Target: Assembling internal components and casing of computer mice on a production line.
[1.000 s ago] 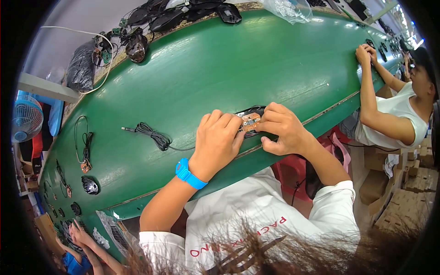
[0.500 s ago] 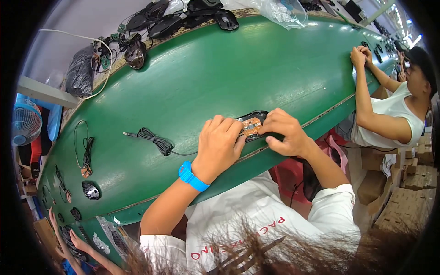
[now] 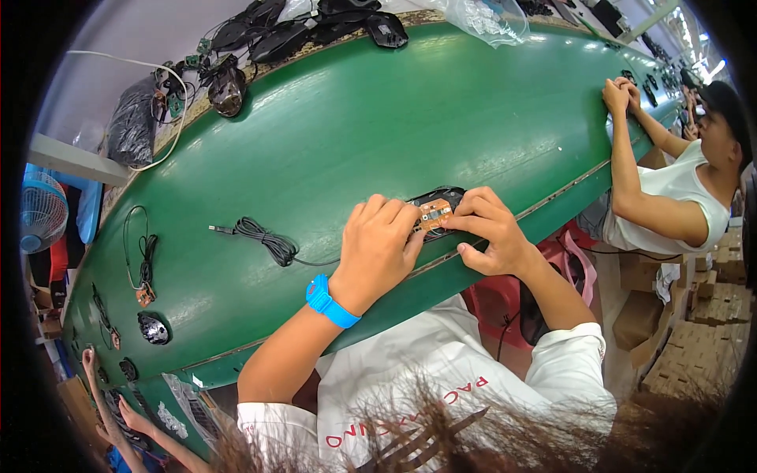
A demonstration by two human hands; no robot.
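A black computer mouse base point(image 3: 445, 193) lies on the green table near its front edge, with an orange circuit board point(image 3: 434, 213) in it. My left hand point(image 3: 380, 240) curls over the left end of board and base, gripping them; its fingertips are partly hidden. From the right, my right hand point(image 3: 493, 232) bends its fingers onto the base's right end, forefinger touching the board. Its thumb is lower, near the table edge. A cable leads left from under my left hand to a coiled black bundle point(image 3: 266, 240) with a USB plug point(image 3: 221, 229).
To the left lie a cabled circuit board point(image 3: 145, 296) and a mouse shell point(image 3: 154, 328). Mouse parts point(image 3: 339, 24) and a clear plastic bag point(image 3: 489, 20) line the far edge. A co-worker point(image 3: 670, 189) sits at right; another person's arms point(image 3: 150, 430) reach in at lower left.
My right hand's fingers have shifted slightly on the base, forefinger now further onto the board. My left hand stays in place. At lower left, the other person's hand has moved further up the table.
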